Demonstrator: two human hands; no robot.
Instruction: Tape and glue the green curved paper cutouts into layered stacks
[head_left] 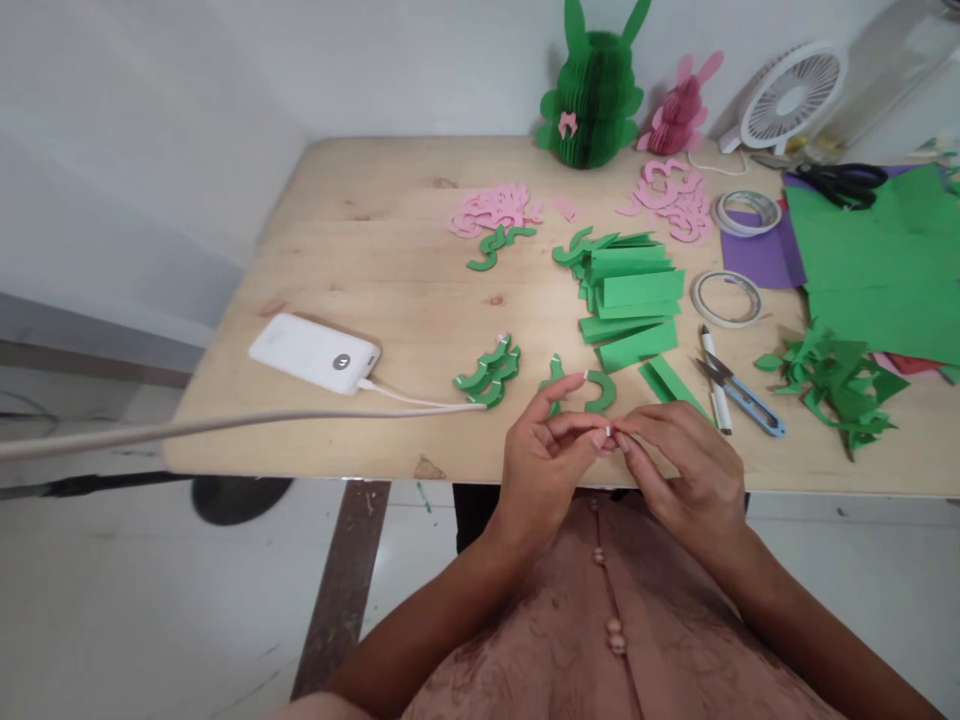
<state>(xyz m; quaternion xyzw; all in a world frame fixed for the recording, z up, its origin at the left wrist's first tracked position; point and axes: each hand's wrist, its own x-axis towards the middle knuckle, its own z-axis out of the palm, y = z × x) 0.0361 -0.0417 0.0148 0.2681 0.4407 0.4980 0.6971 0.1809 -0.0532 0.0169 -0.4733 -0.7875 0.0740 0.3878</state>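
My left hand [547, 455] and my right hand [686, 465] meet at the table's front edge, fingertips pinched together. A tiny whitish bit shows between them, too small to name. Another white speck sits at the tip of a raised finger of my left hand. Just beyond the fingers lie a curved green paper piece [601, 392] and a second green paper piece [553, 380], partly hidden by my left hand. Left of these is a small stack of wavy green paper pieces [491, 372] with whitish strips on them.
A white power bank [313, 352] with a cable lies left. Pink cutouts [495, 208], green strips [637, 290], tape rolls [726, 298], blue snips [742, 395], a white pen [716, 380] and green scraps [840, 385] spread rightward. Behind stand a green paper rabbit [592, 100] and a fan [793, 98].
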